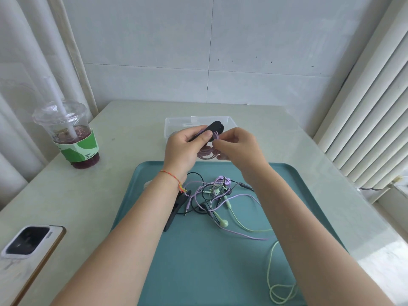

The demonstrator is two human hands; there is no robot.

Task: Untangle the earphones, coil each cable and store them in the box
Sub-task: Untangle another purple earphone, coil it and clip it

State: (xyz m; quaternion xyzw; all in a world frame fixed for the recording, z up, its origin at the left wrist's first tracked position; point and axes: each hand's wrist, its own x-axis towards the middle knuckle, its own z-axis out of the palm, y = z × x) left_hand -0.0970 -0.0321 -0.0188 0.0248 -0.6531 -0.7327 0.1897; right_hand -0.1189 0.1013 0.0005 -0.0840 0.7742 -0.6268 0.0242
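Forearms: both reach from the bottom edge over the tray, the nearest things to the camera; a red-orange string bracelet (174,176) circles the left wrist.
Left hand (184,149): fingers and thumb curled round a black clip (214,128), held up above the far edge of the tray, the thumb pressing on its side.
Right hand (237,146): fingertips pinch a strand of the purple cable (206,154) right beside the clip.
Purple cable: a small coil of loops hangs between the two hands, below the clip; whether the clip's jaws already bite on it cannot be told.
Box (176,125): clear plastic, lid off, on the table just behind the hands; what lies inside it is hidden by them.
Tangle (215,195): black, purple and pale green earphone cables knotted together in the middle of the tray, under the wrists.
Green cable (272,283): trails from the tangle toward the tray's near right corner and loops there.
Second black clip (176,208): lies on the tray's left side, partly hidden by the left forearm.
Tray (198,272): teal, rounded corners, on the pale table (110,195).
Cup (70,133): clear, domed lid, straw, green sleeve, dark drink; far left of the table.
Phone (31,244): face down at the near left edge.
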